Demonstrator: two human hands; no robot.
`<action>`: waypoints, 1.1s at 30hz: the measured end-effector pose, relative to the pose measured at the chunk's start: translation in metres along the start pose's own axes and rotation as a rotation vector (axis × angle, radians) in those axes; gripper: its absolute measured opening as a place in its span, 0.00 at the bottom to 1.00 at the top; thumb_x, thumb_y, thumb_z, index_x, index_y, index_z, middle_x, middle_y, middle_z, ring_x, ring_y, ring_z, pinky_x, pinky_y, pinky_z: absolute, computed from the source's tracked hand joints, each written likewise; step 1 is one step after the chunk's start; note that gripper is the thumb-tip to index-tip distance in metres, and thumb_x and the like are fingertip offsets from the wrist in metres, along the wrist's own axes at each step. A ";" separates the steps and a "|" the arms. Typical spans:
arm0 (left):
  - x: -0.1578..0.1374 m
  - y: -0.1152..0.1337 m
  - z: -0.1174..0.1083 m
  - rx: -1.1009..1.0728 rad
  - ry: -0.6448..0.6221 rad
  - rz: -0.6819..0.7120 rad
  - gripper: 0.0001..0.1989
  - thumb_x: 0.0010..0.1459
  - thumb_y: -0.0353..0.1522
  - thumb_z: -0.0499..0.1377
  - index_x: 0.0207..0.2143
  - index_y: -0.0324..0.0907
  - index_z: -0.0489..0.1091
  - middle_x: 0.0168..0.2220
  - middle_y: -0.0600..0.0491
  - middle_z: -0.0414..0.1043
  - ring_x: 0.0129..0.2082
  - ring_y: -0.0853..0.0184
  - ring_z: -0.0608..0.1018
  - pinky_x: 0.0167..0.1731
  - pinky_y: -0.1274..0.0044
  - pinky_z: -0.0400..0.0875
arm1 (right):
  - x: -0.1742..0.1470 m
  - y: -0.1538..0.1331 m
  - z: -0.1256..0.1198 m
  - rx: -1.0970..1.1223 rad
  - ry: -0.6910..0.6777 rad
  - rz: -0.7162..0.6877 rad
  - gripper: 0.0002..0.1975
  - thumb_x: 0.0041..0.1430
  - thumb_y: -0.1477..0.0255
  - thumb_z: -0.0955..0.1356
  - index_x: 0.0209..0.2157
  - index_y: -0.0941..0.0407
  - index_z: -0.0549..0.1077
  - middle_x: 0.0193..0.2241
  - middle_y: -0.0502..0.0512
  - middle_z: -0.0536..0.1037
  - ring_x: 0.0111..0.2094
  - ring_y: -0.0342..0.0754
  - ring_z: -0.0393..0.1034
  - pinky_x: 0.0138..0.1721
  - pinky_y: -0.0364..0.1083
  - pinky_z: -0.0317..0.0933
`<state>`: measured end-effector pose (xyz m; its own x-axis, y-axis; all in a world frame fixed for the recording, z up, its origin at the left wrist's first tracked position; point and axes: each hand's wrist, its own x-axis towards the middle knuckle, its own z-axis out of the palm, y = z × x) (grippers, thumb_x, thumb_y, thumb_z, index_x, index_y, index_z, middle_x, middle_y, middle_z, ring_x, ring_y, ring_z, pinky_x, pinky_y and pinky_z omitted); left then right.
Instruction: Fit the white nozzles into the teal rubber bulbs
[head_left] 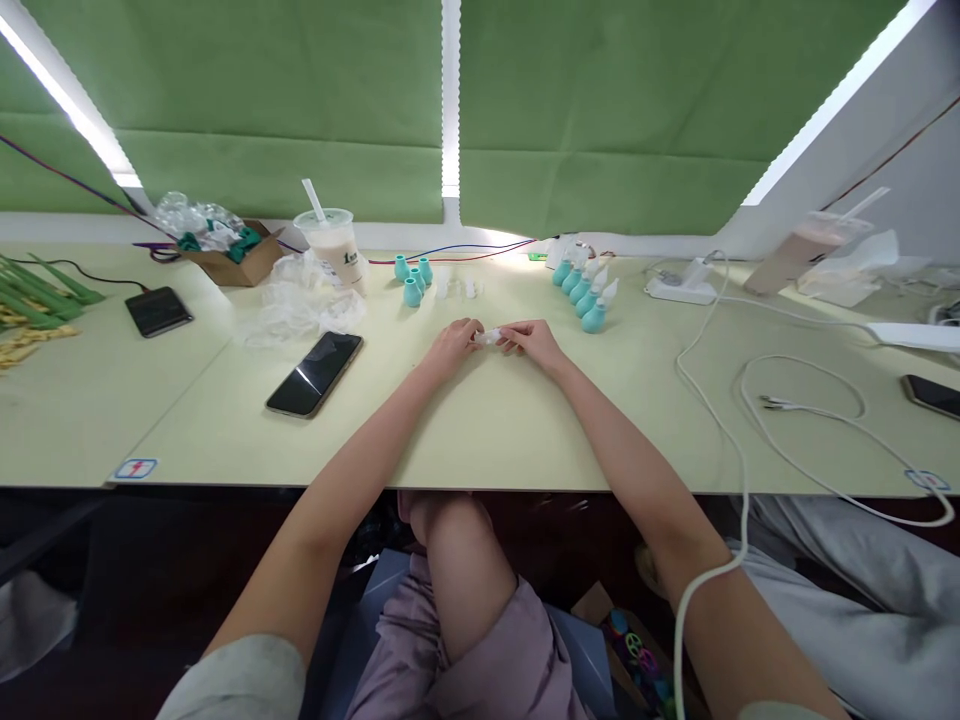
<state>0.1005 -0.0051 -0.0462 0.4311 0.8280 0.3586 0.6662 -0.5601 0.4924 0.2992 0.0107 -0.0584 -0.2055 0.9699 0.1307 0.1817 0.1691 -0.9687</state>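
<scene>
A small whitish, translucent plastic piece [489, 337] is pinched between my two hands just above the table. My left hand [454, 343] grips its left end, and my right hand [531, 340] has its fingertips closed on the right end. My fingers partly cover the piece, so its full shape is hidden. Beyond my left hand stand several teal rubber bulbs [412, 291] with open necks. Several small clear-white pieces [470, 289] are beside them. To the right, a slanting row of teal bulbs [593, 317] carries pointed white nozzles.
On the left lie a phone [315, 374], a crumpled plastic bag [296, 298], a drink cup [331, 245] and a cardboard box [238, 266]. A power strip [681, 289] is at the right; its white cable [705, 392] hangs over the table edge across my right arm. Another person's legs [862, 590] are at right.
</scene>
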 end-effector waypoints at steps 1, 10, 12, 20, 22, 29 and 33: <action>0.000 0.000 0.000 -0.006 0.005 -0.007 0.10 0.54 0.27 0.54 0.40 0.39 0.68 0.38 0.48 0.70 0.37 0.65 0.70 0.39 0.73 0.65 | 0.000 0.000 0.001 -0.001 -0.004 0.010 0.24 0.45 0.52 0.72 0.32 0.60 0.79 0.29 0.59 0.81 0.23 0.43 0.73 0.19 0.38 0.56; 0.008 -0.038 -0.011 -0.647 0.102 -0.301 0.16 0.54 0.38 0.57 0.40 0.36 0.71 0.33 0.49 0.73 0.31 0.69 0.72 0.36 0.75 0.68 | 0.024 0.005 0.007 -0.349 0.243 -0.088 0.17 0.60 0.61 0.63 0.44 0.55 0.75 0.38 0.54 0.80 0.24 0.41 0.70 0.30 0.42 0.61; 0.009 -0.048 -0.016 -0.711 0.142 -0.306 0.18 0.53 0.40 0.58 0.40 0.36 0.71 0.33 0.49 0.73 0.31 0.70 0.71 0.37 0.75 0.68 | 0.041 0.002 0.015 -0.587 0.266 -0.133 0.13 0.60 0.69 0.64 0.43 0.53 0.76 0.39 0.53 0.79 0.31 0.44 0.71 0.38 0.45 0.62; 0.007 -0.062 -0.032 -0.683 0.196 -0.281 0.16 0.57 0.40 0.56 0.42 0.38 0.70 0.31 0.49 0.72 0.28 0.71 0.70 0.34 0.76 0.68 | 0.104 -0.015 0.071 -0.979 0.285 -0.223 0.13 0.57 0.74 0.66 0.41 0.49 0.79 0.55 0.56 0.66 0.54 0.55 0.55 0.49 0.53 0.49; 0.008 -0.064 -0.033 -0.667 0.197 -0.284 0.15 0.58 0.39 0.54 0.41 0.39 0.70 0.31 0.48 0.72 0.28 0.71 0.71 0.33 0.75 0.68 | 0.111 -0.014 0.077 -1.011 0.272 -0.244 0.13 0.58 0.76 0.65 0.39 0.50 0.80 0.55 0.57 0.65 0.54 0.55 0.54 0.49 0.54 0.47; 0.009 -0.066 -0.032 -0.714 0.202 -0.346 0.12 0.57 0.35 0.56 0.40 0.37 0.70 0.32 0.49 0.73 0.30 0.72 0.71 0.36 0.76 0.68 | 0.117 -0.009 0.075 -1.020 0.241 -0.257 0.13 0.58 0.76 0.64 0.31 0.52 0.81 0.52 0.58 0.68 0.53 0.55 0.53 0.48 0.55 0.44; 0.009 -0.064 -0.031 -0.766 0.188 -0.356 0.12 0.56 0.34 0.56 0.40 0.36 0.70 0.33 0.48 0.74 0.31 0.72 0.72 0.38 0.75 0.68 | 0.107 -0.018 0.067 -0.901 0.420 -0.263 0.11 0.59 0.69 0.65 0.32 0.51 0.81 0.50 0.57 0.70 0.51 0.55 0.56 0.48 0.54 0.46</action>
<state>0.0426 0.0376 -0.0502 0.1217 0.9773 0.1736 0.1196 -0.1881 0.9748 0.2094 0.0994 -0.0408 -0.0214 0.8368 0.5470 0.8692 0.2859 -0.4033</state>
